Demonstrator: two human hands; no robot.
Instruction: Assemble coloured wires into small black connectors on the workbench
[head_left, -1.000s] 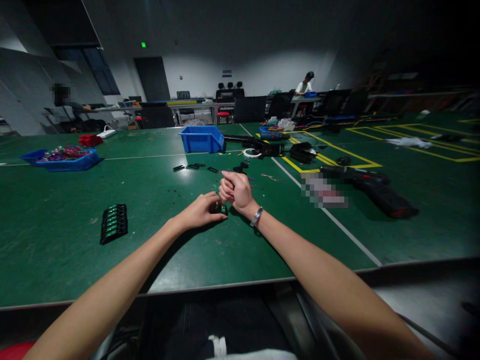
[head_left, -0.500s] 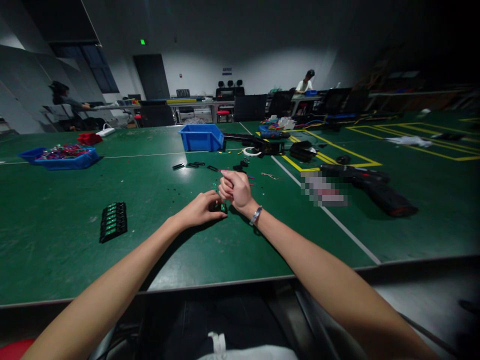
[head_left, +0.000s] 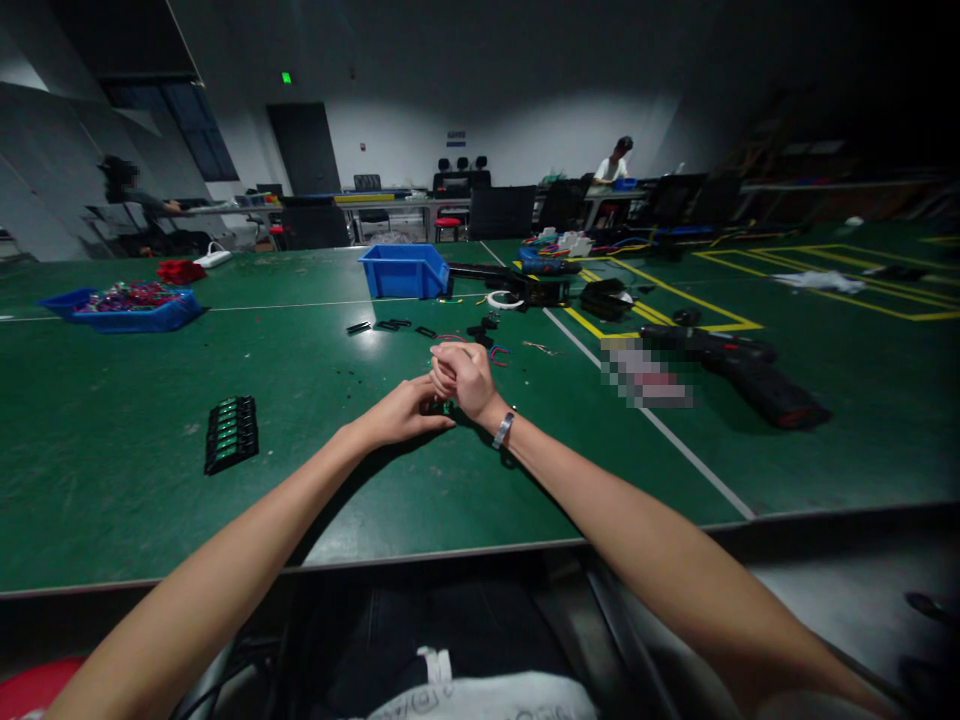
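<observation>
My left hand (head_left: 401,412) rests on the green table with thumb and fingers closed around a small black-and-green part (head_left: 448,407), mostly covered by the hands. Right above and against it, my right hand (head_left: 469,378) is curled into a fist; whatever its fingers pinch is hidden. Short red and blue wires (head_left: 498,355) lie just beyond the right hand. To the left sits a block of several black-framed green circuit pieces (head_left: 231,432) in a row. Slim black plastic frames (head_left: 387,325) are scattered ahead of my hands.
A blue bin (head_left: 403,272) stands further back. At the far left is a blue tray (head_left: 169,318) of colourful wire bundles. A black pistol-grip power tool (head_left: 750,375) lies to the right, beside a blurred patch. Two people sit at tables across the room.
My right hand has shifted slightly left and closer over the left hand. More of the red and blue wires shows behind it. The left hand keeps its hold.
</observation>
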